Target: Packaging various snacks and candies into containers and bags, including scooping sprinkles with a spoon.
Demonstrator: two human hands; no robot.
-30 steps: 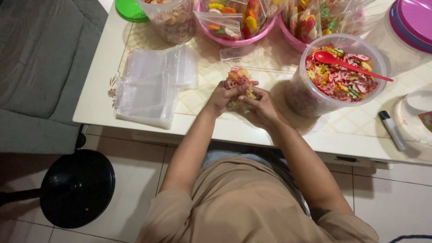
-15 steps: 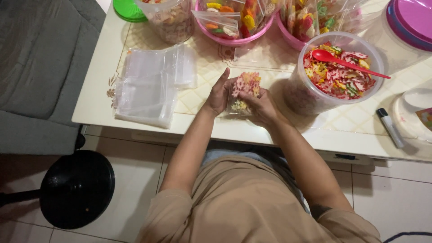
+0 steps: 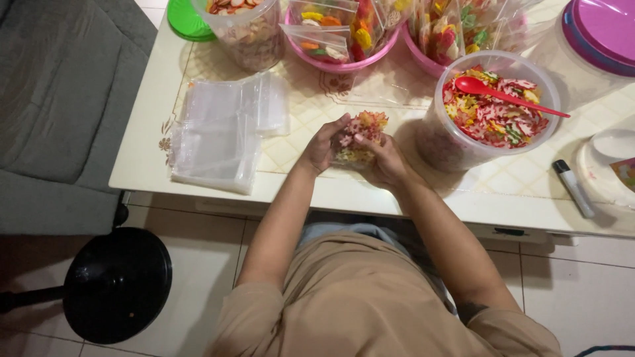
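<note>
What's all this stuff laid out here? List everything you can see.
small filled bag: one, clear with red and yellow snack pieces, held in both hands
big tub: one, clear, full of the same mixed pieces, right of the hands
spoon: one, red, lying in the tub
empty bags: a stack, clear, left on the table
pink bowls: two, holding filled bags, far edge
jar: one, clear, far left
green lid: one, far left corner
purple lid: one, far right
marker: one, white and black, right
table: one, cream
left hand, right hand: both gripping the bag
</note>
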